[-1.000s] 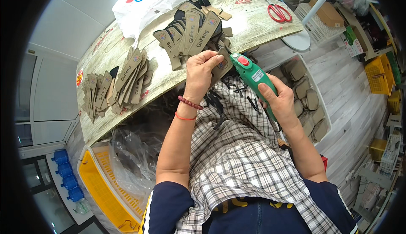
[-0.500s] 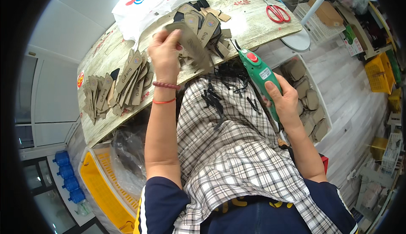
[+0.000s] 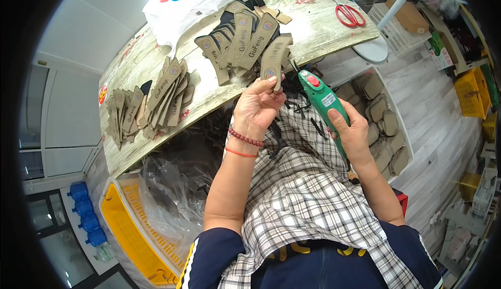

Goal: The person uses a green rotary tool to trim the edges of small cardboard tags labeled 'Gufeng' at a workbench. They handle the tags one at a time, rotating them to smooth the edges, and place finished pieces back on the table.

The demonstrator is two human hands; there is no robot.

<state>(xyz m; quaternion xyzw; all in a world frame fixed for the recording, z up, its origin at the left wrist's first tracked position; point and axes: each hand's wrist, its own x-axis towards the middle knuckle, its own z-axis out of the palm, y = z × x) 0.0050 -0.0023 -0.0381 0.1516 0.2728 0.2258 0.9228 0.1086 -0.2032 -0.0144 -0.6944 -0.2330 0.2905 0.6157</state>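
My left hand (image 3: 257, 109) pinches the near end of a curved khaki fabric tab (image 3: 274, 54) with printed lettering and a small round badge. The tab stands up over the table's front edge. In my right hand (image 3: 353, 132) is a green handheld electric tool (image 3: 319, 91) with a red button. Its two thin prongs point up and left, just right of the tab; whether they touch it I cannot tell. Behind my left hand a fanned heap of similar tabs (image 3: 241, 38) lies on the table. More stacked tabs (image 3: 166, 93) lie farther left.
A white plastic bag (image 3: 195, 4) and red-handled scissors (image 3: 349, 16) lie on the worn table (image 3: 308, 28). Black scraps (image 3: 315, 127) lie on my checked apron (image 3: 292, 184). A white bin (image 3: 408, 148) of khaki pieces stands right, a yellow basket (image 3: 125, 226) lower left.
My left hand has come right and nearer from the heap, and the tab it holds now stands beside the tool's prongs. The right hand and tool have hardly moved.
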